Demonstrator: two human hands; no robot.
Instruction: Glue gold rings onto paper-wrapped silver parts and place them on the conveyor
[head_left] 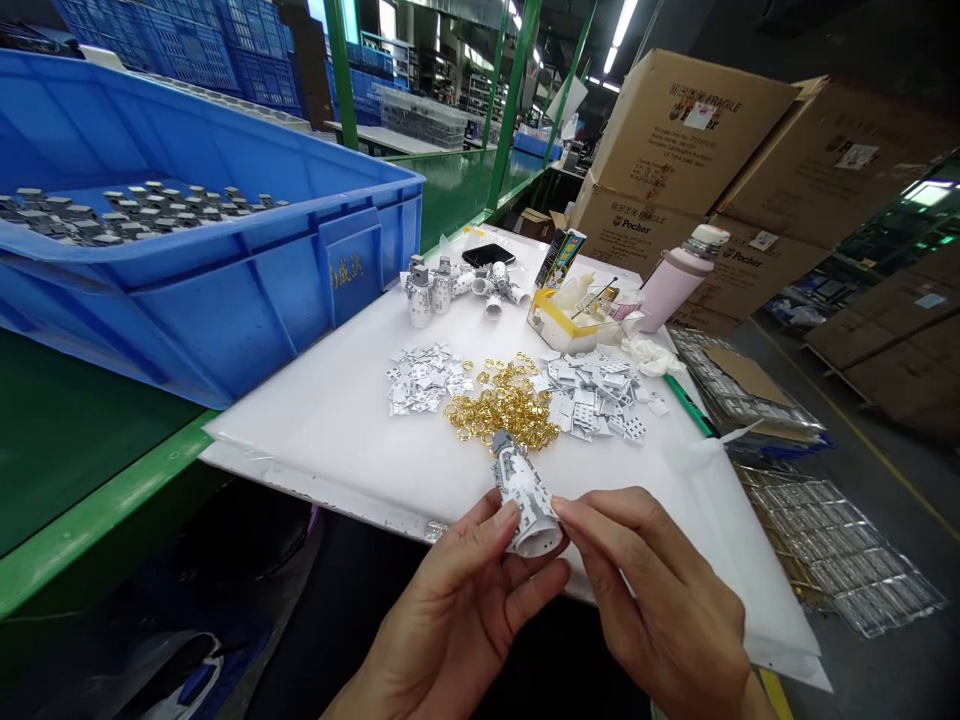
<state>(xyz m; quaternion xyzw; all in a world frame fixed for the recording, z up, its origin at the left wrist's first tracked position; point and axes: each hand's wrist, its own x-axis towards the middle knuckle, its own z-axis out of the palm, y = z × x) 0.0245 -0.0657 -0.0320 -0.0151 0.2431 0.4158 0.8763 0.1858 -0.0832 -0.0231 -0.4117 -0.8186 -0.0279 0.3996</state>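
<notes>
My left hand point(457, 610) is closed around a white hollow tapered cylinder point(527, 502) with grey patches and a grey knob at its far end. The open wide end faces me. Against the cylinder's right side, near the rim, the fingertips of my right hand point(667, 590) are pinched together; anything between them is too small to make out. Just beyond the knob lies a heap of gold rings point(506, 405). Small white flat pieces are piled on its left point(426, 380), and white pieces with dark dots on its right point(596, 395).
Similar cylinders point(420, 300) stand and lie at the back beside a black phone point(489, 255). A yellow-edged tray point(570, 325) and pink bottle point(675, 285) stand back right. A blue bin point(285, 270) of grey parts borders the left; cartons point(682, 150) are stacked behind.
</notes>
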